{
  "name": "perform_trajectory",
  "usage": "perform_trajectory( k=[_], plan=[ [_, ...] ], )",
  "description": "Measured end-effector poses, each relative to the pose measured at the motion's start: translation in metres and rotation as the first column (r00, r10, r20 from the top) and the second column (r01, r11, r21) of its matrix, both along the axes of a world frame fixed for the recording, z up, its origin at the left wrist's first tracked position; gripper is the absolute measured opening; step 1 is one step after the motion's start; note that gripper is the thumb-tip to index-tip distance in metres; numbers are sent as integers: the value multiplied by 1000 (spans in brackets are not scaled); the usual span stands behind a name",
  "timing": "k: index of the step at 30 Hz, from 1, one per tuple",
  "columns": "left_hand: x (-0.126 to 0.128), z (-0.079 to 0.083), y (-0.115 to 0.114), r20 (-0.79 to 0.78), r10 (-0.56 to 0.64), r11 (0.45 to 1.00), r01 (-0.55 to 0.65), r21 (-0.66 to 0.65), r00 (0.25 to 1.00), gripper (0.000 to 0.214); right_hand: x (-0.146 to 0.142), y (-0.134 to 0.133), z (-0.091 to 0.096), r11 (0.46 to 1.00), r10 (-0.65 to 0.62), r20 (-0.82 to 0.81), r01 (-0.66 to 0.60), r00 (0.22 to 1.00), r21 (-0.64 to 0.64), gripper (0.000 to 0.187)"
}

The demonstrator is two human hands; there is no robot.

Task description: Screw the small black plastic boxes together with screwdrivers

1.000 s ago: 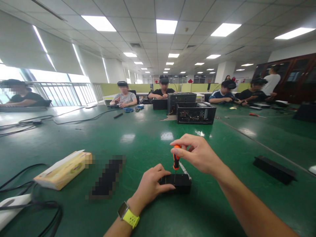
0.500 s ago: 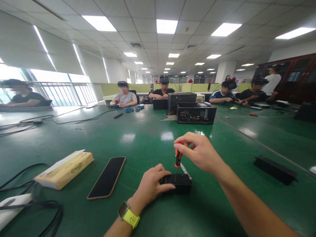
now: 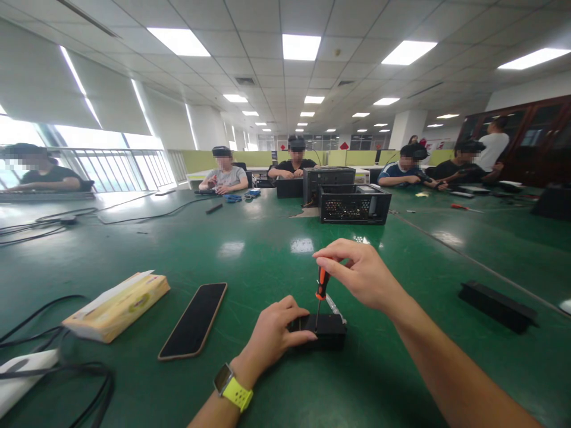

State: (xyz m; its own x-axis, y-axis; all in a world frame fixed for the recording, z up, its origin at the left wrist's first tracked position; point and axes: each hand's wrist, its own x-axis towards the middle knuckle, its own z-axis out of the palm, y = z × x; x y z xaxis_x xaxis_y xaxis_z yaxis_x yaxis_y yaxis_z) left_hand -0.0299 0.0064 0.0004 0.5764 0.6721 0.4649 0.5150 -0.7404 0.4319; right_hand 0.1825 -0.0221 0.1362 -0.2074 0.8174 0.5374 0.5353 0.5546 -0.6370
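A small black box-shaped part [image 3: 328, 330] lies on the green table [image 3: 276, 255] close in front of me. My left hand [image 3: 272, 336], a yellow-strapped watch on its wrist, is closed over the part's left end and holds it down. My right hand [image 3: 359, 274] pinches the top of an orange-and-black screwdriver [image 3: 321, 285], which stands nearly upright with its thin shaft on the part's top face. A slim silvery piece [image 3: 332, 306] sticks up behind the part.
A dark phone [image 3: 194, 321] and a tissue pack [image 3: 116, 306] lie to the left, with black cables [image 3: 57, 368] and a white power strip [image 3: 22, 380] beyond. A black bar [image 3: 496, 306] lies right. Open computer cases [image 3: 352, 204] stand mid-table. Several people sit at the far side.
My right hand has turned the screwdriver's handle between its fingers and shifted slightly right. The left hand and the black part have stayed where they were.
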Motion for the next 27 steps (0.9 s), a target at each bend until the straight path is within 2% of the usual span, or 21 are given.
perform_trajectory(
  k=[9, 11, 15, 23, 27],
  plan=[
    [0, -1, 2, -4, -14, 1000, 14, 13, 1000, 60, 3, 4, -4, 992, -29, -69, 20, 997, -125, 23],
    [0, -1, 2, -2, -17, 1000, 17, 15, 1000, 61, 2, 4, -3, 993, -22, -56, 15, 998, -117, 22],
    [0, 0, 2, 3, -23, 1000, 23, 21, 1000, 63, 1, 3, -2, 1000, -12, -33, 12, 999, -23, 18],
    [0, -1, 1, -3, -11, 1000, 11, 5, 1000, 60, 3, 6, -4, 991, -13, -108, -1, 994, -131, 24],
    [0, -2, 2, 3, -15, 1000, 15, 4, 1000, 61, 2, 6, -4, 999, -30, -47, 28, 998, -43, 18]
  ],
)
